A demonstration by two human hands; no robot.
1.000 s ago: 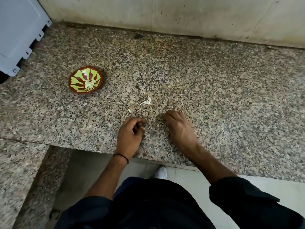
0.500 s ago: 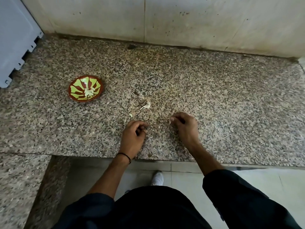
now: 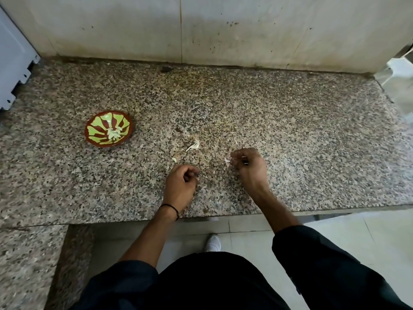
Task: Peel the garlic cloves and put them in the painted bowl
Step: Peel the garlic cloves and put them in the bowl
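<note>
Just inside counter edge (image 3: 223, 214), right hand (image 3: 249, 166) pinching maybe garlic (image 3: 227, 160), left hand (image 3: 182, 182) grip unclear

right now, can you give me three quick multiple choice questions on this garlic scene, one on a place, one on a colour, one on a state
1. Where is the painted bowl?
A. between the two hands
B. on the granite counter, to the left of both hands
C. down on the floor

2. What colours is the bowl's inside?
A. blue and white
B. plain black
C. green and red-brown

3. What is the right hand doing?
A. pinching a pale garlic piece at its fingertips
B. lying flat with straight fingers
C. reaching into the bowl

Answers:
1 B: the bowl stands on the counter, well to the left of the left hand.
2 C: green petal shapes show on a red-brown ground.
3 A: its grip is curled, with a pale scrap at the fingertips.
</note>
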